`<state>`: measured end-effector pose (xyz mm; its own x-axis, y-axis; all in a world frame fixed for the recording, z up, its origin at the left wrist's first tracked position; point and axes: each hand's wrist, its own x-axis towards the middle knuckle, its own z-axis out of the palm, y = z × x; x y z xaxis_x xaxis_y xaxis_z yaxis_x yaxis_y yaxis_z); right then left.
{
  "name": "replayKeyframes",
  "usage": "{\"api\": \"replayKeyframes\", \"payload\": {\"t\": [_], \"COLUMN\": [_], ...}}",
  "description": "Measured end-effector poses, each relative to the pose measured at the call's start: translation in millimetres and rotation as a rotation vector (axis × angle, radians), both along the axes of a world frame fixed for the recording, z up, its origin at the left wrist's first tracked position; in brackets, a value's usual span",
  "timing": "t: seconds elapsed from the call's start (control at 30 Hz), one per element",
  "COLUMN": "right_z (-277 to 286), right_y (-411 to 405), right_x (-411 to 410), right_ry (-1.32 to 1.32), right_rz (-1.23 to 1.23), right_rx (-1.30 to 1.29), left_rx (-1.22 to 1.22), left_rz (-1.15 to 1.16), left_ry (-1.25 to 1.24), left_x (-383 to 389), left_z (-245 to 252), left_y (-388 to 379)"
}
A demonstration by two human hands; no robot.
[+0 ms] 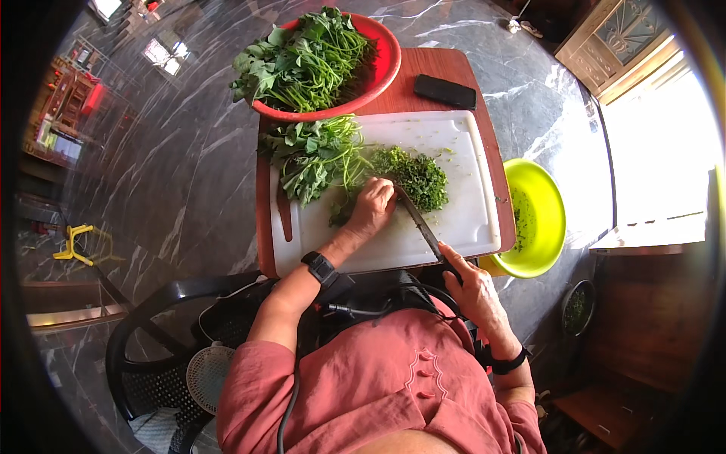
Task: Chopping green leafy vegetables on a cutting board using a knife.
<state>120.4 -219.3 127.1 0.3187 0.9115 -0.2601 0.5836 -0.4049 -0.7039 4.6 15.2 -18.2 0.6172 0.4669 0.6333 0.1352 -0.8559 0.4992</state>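
Observation:
A white plastic cutting board (454,227) lies on a small reddish-brown table. My right hand (473,286) grips a kitchen knife (420,222) by its dark handle, the blade slanting up and left across the board. Close to the blade's far end, my left hand (374,205) is curled over some greens and presses them down; its fingers hide most of what they hold. Finely chopped greens (424,180) form a pile just beyond the knife. To the left on the board rests a bunch of uncut leafy stems (320,153).
A red basin (390,59) heaped with leafy stems (317,65) stands at the table's far left, overlapping the board's edge. Right of it lies a black phone (445,91). Off the table's right side is a yellow-green basin (544,227) with green bits inside. A black chair (147,312) stands at lower left.

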Motion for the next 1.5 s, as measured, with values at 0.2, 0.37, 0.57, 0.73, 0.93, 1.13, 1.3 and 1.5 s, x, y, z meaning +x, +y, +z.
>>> {"api": "replayKeyframes", "payload": {"t": [0.2, 0.37, 0.57, 0.73, 0.93, 1.13, 1.3, 1.5], "right_z": [-20, -31, -28, -21, -8, -9, -15, -34], "right_y": [22, 33, 16, 2, 3, 3, 18, 39], "right_x": [6, 7, 4, 3, 0, 0, 4, 0], "right_ry": [-0.039, -0.041, -0.014, 0.025, 0.056, 0.057, 0.066, -0.009], "right_rz": [0.066, 0.060, 0.009, -0.034, -0.019, -0.002, 0.043, 0.062], "right_rx": [0.186, 0.221, 0.156, 0.200, 0.168, 0.141, 0.169, 0.293], "left_rx": [0.030, 0.053, -0.018, -0.061, -0.010, -0.015, -0.018, -0.041], "left_rz": [-0.002, -0.010, 0.007, 0.025, 0.061, 0.028, 0.014, -0.005], "left_ry": [0.016, 0.057, 0.030, -0.015, 0.007, 0.003, 0.018, 0.029], "left_x": [0, -4, -2, 0, 1, -1, -1, -5], "left_z": [1, 10, 6, -5, -5, 1, 1, 1], "left_y": [0, -3, -2, 1, 1, -2, -1, 0]}}
